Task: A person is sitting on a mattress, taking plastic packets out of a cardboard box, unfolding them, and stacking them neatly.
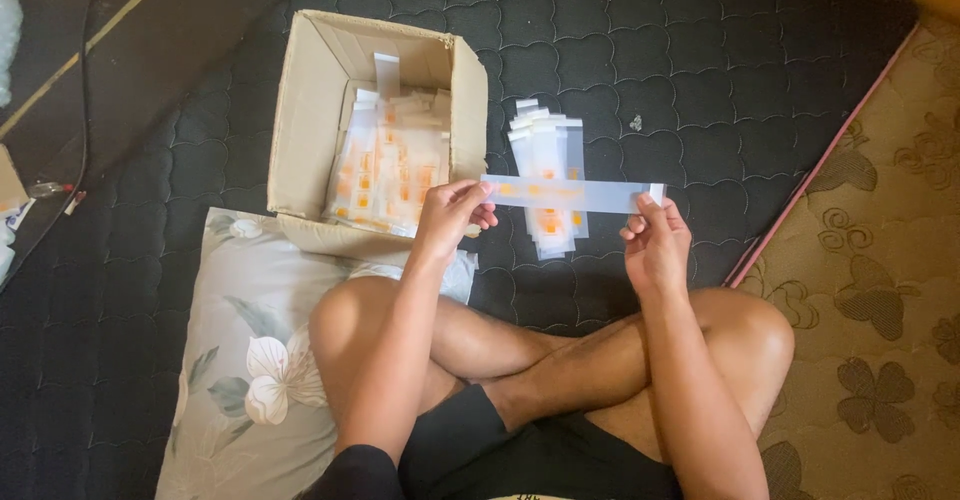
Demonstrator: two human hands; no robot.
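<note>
Crossed bare legs (560, 360), nearest the lens; both hands hold one clear strip above them.

I log: left hand (452, 218) pinching the strip's left end, right hand (655, 245) pinching its right end, fingers closed on the long clear packet with orange marks (570, 195), held level over a pile of like packets (548, 180) on the dark quilted mat (700, 60). Cardboard box (300, 120) of more packets lies left; floral pillow (250, 360) sits beside my left knee.
</note>
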